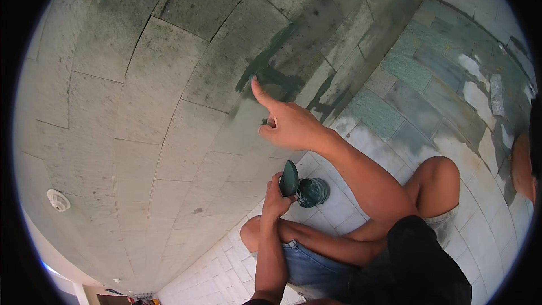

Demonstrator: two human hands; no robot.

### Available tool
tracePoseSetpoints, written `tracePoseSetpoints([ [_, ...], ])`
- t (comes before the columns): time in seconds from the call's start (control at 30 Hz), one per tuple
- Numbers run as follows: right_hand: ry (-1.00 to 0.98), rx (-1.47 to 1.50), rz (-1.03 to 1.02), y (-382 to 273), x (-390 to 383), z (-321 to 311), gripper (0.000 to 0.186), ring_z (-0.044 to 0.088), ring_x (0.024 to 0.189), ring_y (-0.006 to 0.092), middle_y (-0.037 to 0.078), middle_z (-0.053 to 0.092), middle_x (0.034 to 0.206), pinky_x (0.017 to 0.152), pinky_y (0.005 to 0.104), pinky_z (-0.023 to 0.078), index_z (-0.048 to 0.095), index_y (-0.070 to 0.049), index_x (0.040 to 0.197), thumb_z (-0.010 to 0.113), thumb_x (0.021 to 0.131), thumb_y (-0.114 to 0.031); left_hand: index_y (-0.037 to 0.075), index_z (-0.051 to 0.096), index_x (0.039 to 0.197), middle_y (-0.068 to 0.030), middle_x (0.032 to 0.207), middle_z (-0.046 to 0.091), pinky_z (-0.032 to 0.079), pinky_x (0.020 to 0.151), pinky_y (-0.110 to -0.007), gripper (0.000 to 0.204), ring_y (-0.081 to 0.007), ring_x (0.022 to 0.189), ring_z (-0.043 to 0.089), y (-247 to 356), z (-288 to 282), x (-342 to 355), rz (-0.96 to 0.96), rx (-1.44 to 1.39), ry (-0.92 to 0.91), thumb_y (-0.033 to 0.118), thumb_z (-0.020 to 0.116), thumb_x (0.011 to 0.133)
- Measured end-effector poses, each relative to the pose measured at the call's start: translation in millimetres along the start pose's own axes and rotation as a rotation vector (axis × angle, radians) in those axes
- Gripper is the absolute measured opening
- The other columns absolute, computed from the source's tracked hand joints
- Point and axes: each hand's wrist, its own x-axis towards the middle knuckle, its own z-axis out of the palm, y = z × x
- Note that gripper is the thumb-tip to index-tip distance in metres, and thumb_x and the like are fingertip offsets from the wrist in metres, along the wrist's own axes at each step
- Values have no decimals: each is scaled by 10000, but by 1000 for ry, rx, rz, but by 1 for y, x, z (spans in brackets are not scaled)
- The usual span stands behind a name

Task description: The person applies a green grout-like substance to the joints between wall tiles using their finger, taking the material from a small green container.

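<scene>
Right hand [291,124] raised against stone wall [141,96], index finger out, tip smearing dark green patch [276,76] at twelve o'clock, other fingers curled together. Left hand [276,195] clamped on dark lid [289,178] beside small green paint can [312,191] at six o'clock on tiled floor [429,73].

We see a small dark green tin [312,191] standing on the pale tiled floor [350,203] close to the foot of the stone wall [169,79], smeared with green on its side; its round lid [289,178] is off, tilted up on edge just beside the tin's mouth; a wet dark green patch [276,76] spreads across the wall's grey blocks, ragged at its edges, near the wall's right end.
</scene>
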Motion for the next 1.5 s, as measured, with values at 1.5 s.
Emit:
tracePoseSetpoints([
  [1.5,368,21,31,-4,6,44,1039,565,622,193,65,619,717,674,314,479,-56,-140,1614,609,816,-118,182,429,1403,-226,1220,563,502,949,-491,888,-444,1133,588,12,-4,-12,15,151,101,46,851,633],
])
